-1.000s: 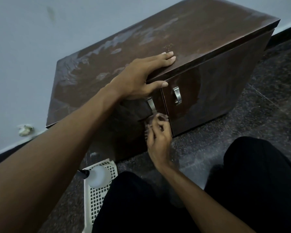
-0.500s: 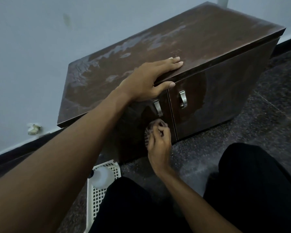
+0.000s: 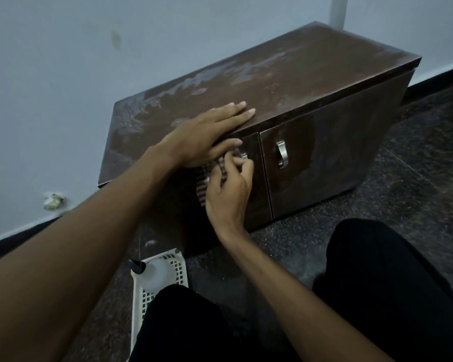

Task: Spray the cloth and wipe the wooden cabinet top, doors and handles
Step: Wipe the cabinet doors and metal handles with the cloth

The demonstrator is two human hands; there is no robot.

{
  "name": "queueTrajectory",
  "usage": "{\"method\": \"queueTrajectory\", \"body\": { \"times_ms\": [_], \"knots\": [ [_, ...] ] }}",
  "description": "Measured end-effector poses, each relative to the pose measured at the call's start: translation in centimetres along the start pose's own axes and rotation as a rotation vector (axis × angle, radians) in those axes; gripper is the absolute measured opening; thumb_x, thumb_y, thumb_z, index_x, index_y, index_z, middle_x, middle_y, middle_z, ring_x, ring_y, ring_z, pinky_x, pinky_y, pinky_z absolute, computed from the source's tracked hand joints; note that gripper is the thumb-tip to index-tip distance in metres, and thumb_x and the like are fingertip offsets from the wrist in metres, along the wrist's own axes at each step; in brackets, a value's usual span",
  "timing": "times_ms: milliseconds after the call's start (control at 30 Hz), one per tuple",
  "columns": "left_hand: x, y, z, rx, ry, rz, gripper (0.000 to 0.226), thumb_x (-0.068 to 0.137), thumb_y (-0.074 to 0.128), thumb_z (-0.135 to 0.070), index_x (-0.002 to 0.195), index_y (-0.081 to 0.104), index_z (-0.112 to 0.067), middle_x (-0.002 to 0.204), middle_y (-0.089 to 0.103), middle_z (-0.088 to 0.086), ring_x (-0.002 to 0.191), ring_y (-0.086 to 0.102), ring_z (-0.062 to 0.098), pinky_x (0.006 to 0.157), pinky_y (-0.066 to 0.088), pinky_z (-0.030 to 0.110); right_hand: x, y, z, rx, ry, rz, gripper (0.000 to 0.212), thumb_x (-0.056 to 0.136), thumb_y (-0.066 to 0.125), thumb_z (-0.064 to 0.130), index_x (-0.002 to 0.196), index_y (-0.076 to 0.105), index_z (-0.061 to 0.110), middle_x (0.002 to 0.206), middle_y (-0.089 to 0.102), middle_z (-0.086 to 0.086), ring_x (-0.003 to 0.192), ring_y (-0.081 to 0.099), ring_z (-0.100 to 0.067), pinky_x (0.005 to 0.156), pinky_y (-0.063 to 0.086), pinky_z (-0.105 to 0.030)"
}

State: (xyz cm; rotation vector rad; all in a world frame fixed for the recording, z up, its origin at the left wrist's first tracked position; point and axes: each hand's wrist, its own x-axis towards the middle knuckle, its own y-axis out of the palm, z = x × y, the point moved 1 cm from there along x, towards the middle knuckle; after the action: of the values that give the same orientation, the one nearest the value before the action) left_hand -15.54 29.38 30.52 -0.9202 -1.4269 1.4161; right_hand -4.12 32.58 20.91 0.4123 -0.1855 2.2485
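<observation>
1. Nearby, the spray bottle (image 3: 154, 276) lies in a white basket (image 3: 177, 259) on the floor.
2. Right hand (image 3: 228, 192): fingers curled round the cloth (image 3: 203, 184), pressing it to the left door (image 3: 258, 199) at the left handle (image 3: 244, 155).
3. Left hand (image 3: 207, 137): flat, fingers straight, braced on the cabinet top (image 3: 311, 74), which shows wet streaks.
4. Judged step: wiping the left handle. The right handle (image 3: 281, 154) likely follows, calling for a sideways shift of the cloth.

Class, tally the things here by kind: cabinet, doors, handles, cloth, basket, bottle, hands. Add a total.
Cabinet: 1
Doors: 2, left door and right door
Handles: 2, left handle and right handle
Cloth: 1
Basket: 1
Bottle: 1
Hands: 2, left hand and right hand
Total: 10
</observation>
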Motion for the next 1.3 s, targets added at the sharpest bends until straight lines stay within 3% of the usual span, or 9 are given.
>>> {"method": "queueTrajectory", "body": {
  "times_ms": [133,300,400,533,667,833,967,1100,1300],
  "knots": [
    [-2.2,0.0,1.5,0.042,-0.062,0.039,0.066,0.102,0.024,-0.058,0.161,0.010,-0.032,0.169,0.012,0.002,0.155,0.013,0.021,0.124,0.023,0.050,-1.0,-0.1,-0.7,-0.017,0.027,-0.020,0.049,0.099,0.056,0.014,0.146,0.044,0.007,0.115,0.042,0.003,0.099,0.045,0.006,0.090,0.036,-0.002],
    [-2.4,0.4,1.3,0.052,-0.071,0.001,0.066,0.102,0.026,-0.056,0.161,0.014,-0.030,0.168,0.015,0.002,0.155,0.016,0.022,0.124,0.023,0.048,-2.8,-0.2,-4.0,-0.135,0.069,-0.004,0.050,0.098,0.057,0.011,0.147,0.045,0.012,0.117,0.045,0.002,0.106,0.052,-0.009,0.092,0.043,-0.016],
    [-2.5,0.4,1.4,0.055,-0.066,-0.020,0.064,0.103,0.028,-0.055,0.161,0.017,-0.029,0.168,0.018,0.002,0.154,0.018,0.021,0.123,0.025,0.047,-3.9,0.0,-4.8,-0.154,0.106,0.021,0.053,0.099,0.056,0.012,0.149,0.041,0.017,0.124,0.040,0.008,0.110,0.051,-0.008,0.095,0.046,-0.022],
    [-2.5,0.4,1.2,0.041,-0.065,-0.037,0.064,0.103,0.031,-0.054,0.160,0.020,-0.029,0.167,0.021,0.001,0.154,0.020,0.020,0.124,0.025,0.043,-2.5,0.7,-2.2,-0.016,0.282,-0.012,0.052,0.102,0.053,0.019,0.151,0.036,0.012,0.125,0.036,0.010,0.101,0.045,0.006,0.093,0.040,-0.006],
    [-2.5,0.3,1.2,0.023,-0.070,-0.048,0.064,0.102,0.032,-0.054,0.160,0.021,-0.029,0.167,0.022,0.001,0.154,0.020,0.019,0.124,0.022,0.036,-1.5,1.3,-1.1,0.034,0.290,0.028,0.054,0.103,0.049,0.021,0.153,0.032,0.011,0.129,0.033,0.004,0.095,0.045,0.012,0.084,0.036,0.001],
    [-2.6,0.3,1.2,0.036,-0.070,-0.045,0.063,0.103,0.031,-0.054,0.160,0.022,-0.028,0.167,0.022,0.001,0.154,0.020,0.019,0.123,0.022,0.036,-4.0,0.8,-4.0,-0.219,0.200,0.040,0.064,0.101,0.053,0.016,0.156,0.023,0.024,0.140,0.031,0.004,0.103,0.056,-0.011,0.088,0.053,-0.032],
    [-2.6,0.2,1.1,0.001,-0.084,-0.048,0.062,0.102,0.034,-0.053,0.159,0.023,-0.030,0.167,0.023,-0.001,0.154,0.019,0.017,0.124,0.022,0.036,-3.4,0.7,-3.4,-0.103,0.262,0.034,0.058,0.102,0.052,0.017,0.155,0.028,0.019,0.138,0.032,0.005,0.097,0.049,0.003,0.092,0.052,-0.029],
    [-2.6,0.0,1.3,-0.167,-0.117,-0.038,0.058,0.103,0.037,-0.050,0.157,0.028,-0.034,0.166,0.023,-0.007,0.154,0.016,0.011,0.125,0.023,0.045,-2.7,0.8,-2.1,-0.113,-0.005,0.122,0.062,0.102,0.051,0.018,0.157,0.023,0.024,0.138,0.032,0.004,0.105,0.053,-0.006,0.086,0.053,-0.025],
    [-2.6,-0.1,1.6,-0.328,-0.134,-0.066,0.053,0.103,0.042,-0.045,0.154,0.037,-0.032,0.164,0.028,-0.008,0.153,0.019,0.010,0.125,0.021,0.048,-2.3,1.1,-3.6,-0.517,-0.539,0.302,0.063,0.087,0.066,0.004,0.146,0.045,0.013,0.133,0.040,-0.006,0.093,0.054,-0.024,0.069,0.056,-0.034]
  ]
}}
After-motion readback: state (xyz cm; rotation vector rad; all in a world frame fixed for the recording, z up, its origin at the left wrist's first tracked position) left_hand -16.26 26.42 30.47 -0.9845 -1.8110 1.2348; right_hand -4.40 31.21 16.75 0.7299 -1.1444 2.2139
